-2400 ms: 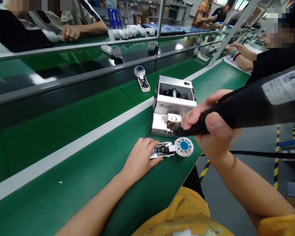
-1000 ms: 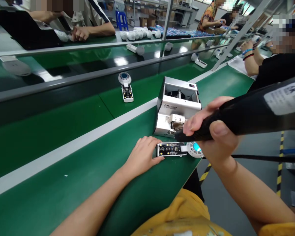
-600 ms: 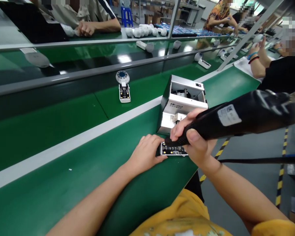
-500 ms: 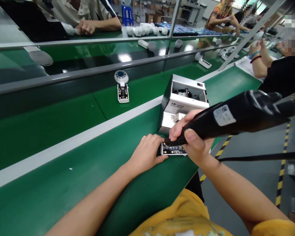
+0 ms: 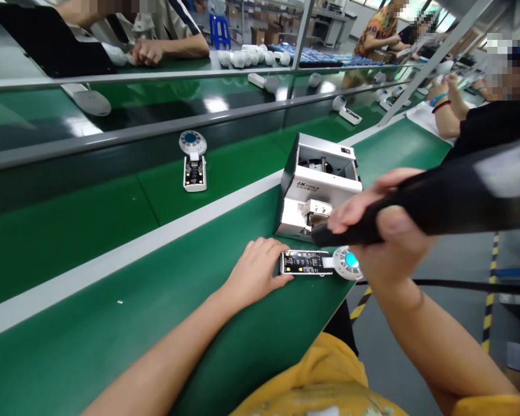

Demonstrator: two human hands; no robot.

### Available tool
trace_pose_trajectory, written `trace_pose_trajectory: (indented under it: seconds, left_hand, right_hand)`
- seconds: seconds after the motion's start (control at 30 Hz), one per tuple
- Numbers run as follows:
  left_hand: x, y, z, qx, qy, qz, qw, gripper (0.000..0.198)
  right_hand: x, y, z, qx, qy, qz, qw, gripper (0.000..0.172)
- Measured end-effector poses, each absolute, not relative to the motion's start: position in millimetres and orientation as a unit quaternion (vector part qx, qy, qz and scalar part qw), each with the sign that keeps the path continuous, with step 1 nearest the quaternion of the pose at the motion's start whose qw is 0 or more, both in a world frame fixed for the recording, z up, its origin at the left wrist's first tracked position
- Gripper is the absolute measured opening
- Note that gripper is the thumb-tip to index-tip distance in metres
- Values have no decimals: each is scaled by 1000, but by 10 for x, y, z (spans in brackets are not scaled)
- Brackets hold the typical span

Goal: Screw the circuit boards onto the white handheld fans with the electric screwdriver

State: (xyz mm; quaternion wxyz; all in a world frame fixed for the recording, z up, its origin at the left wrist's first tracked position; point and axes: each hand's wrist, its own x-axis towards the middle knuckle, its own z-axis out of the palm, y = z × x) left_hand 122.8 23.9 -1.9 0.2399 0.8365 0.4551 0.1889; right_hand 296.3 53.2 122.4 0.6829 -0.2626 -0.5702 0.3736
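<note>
My left hand [image 5: 257, 268] lies on the green bench, fingers and thumb closed round the left end of a white device with an exposed black circuit board [image 5: 305, 262]. The device's round white head with a bright blue-green centre [image 5: 350, 262] points right, partly behind my right wrist. My right hand [image 5: 385, 237] is wrapped round a black electric screwdriver [image 5: 442, 193], blurred by motion. The screwdriver's tip is at the front of a silver screw feeder [image 5: 325, 188] marked "6K TOOLS", above the device and apart from it. Whether a screw is on the bit, I cannot tell.
Another opened device [image 5: 195, 164] lies on the green conveyor [image 5: 91, 214] beyond the white bench edge. Further white devices [image 5: 346, 110] sit along the line. A co-worker's hands [image 5: 147, 53] rest across it; another co-worker's arm [image 5: 444, 107] is at right. A metal post [image 5: 437, 60] slants up.
My right hand has lifted the screwdriver off the circuit board and shifted right to the screw feeder, uncovering the device. My left hand stays on the device. The conveyor's opened device has moved left.
</note>
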Motion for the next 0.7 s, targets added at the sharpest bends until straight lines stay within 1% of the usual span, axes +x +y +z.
trace_pose_trajectory:
  seconds: [0.1, 0.2, 0.33, 0.53, 0.7]
  left_hand:
    - [1223, 246, 0, 835, 458, 181, 245, 43]
    - [1215, 253, -5, 832, 464, 178, 245, 43]
    - [1209, 254, -23, 834, 460, 181, 243, 43]
    - [1231, 249, 22, 831, 465, 181, 247, 45]
    - [1251, 252, 66, 830, 467, 174, 250, 39]
  right_hand:
    - [3060, 589, 1344, -257, -551, 302, 734, 23]
    - [3073, 679, 1304, -259, -550, 300, 735, 21]
    - [3053, 656, 1228, -267, -572, 328, 703, 26]
    - [3021, 337, 1115, -250, -607, 421, 626, 26]
    - [2924, 221, 939, -278, -621, 393, 619, 29]
